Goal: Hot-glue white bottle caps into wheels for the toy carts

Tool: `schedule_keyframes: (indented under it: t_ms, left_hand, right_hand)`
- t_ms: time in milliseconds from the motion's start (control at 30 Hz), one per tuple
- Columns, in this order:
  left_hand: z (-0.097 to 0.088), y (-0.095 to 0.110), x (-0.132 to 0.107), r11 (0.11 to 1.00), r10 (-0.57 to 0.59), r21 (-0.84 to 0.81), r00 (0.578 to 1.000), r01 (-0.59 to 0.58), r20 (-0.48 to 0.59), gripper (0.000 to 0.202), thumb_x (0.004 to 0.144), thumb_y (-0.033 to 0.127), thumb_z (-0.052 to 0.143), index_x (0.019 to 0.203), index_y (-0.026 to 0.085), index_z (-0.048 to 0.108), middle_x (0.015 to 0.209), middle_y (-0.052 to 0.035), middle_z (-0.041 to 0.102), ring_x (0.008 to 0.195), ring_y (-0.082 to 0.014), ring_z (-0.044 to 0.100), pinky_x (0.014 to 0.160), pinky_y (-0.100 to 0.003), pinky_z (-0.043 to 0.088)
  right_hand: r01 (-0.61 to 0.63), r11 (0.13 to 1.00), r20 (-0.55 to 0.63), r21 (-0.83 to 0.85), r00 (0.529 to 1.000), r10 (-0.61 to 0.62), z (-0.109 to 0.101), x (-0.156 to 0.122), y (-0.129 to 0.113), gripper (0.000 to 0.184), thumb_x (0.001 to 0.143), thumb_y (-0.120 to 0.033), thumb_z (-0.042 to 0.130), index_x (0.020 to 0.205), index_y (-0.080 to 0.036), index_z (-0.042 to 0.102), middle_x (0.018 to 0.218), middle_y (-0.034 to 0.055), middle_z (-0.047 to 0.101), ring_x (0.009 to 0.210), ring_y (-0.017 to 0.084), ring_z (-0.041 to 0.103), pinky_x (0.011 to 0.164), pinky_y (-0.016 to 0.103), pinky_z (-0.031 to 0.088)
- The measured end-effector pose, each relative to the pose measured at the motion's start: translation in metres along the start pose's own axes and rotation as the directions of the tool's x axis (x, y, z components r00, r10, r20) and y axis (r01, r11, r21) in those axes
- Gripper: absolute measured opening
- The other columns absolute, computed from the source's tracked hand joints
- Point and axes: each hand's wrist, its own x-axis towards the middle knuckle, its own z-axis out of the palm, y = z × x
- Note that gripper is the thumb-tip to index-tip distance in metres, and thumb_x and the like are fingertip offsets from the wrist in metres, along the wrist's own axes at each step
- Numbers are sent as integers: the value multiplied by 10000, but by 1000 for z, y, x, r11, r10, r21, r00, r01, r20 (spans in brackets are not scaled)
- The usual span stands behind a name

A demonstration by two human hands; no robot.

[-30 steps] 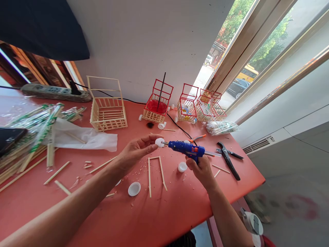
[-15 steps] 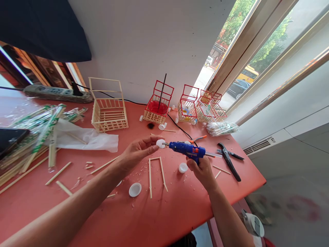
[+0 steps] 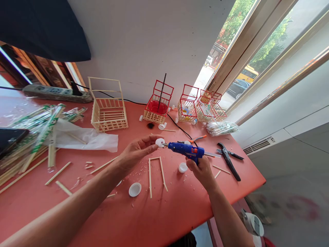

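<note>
Little change is being recorded over the last second. The white disc (image 3: 159, 142) is being held in the air above the red table (image 3: 123, 226), pinched narrowly between the thumb and fingertips of the left hand (image 3: 136, 147). The blue glue gun (image 3: 183, 148) is being gripped by the handle in the right hand (image 3: 202, 169), the fingers being wrapped around it; whether the trigger is being pressed cannot be told. The nozzle (image 3: 166, 144) is being kept at the disc's face, near its middle, as in the preceding views; actual contact is not being clearly shown, nor is any glue being made out. From this steadiness, work on the disc is being judged as under way rather than finished. Below, no displacement is being noted in the three-sided stick frame (image 3: 155, 158), the white dish (image 3: 135, 189) or the stacked white caps (image 3: 182, 167).
</note>
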Motion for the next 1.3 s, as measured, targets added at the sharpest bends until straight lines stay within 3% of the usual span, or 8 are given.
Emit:
schedule_keyframes:
  t_ms: [700, 1000, 1300]
  left_hand:
    - [0, 0, 0, 1000, -4, -4, 1000, 4, 7, 421, 781, 458, 903, 1125, 233, 808, 1112, -75, 808, 1099, -255, 688, 1022, -371, 476]
    - [-3, -6, 2, 1000, 8, -9, 1000, -7, 24, 392, 821, 447, 879, 1156, 256, 804, 1154, -69, 807, 1129, -242, 685, 1036, -356, 473]
    - [-3, -4, 1, 1000, 1, 0, 1000, -1, 15, 442, 771, 466, 913, 1138, 243, 808, 1156, -83, 811, 1122, -265, 694, 1028, -386, 492]
  right_hand:
    - [-22, 999, -20, 49, 1000, 23, -1, 0, -2, 459, 979, -594, 585, 757, -200, 662, 564, 5, 502, 619, 203, 524, 549, 296, 423]
    - [-16, 1000, -16, 26, 1000, 17, -1, -1, -1, 429, 974, -533, 593, 705, -199, 617, 568, -7, 481, 573, 172, 470, 526, 285, 375]
    - [0, 1000, -25, 20, 1000, 0, -3, 0, -4, 475, 987, -598, 568, 715, -211, 611, 561, -6, 500, 570, 177, 475, 570, 302, 391]
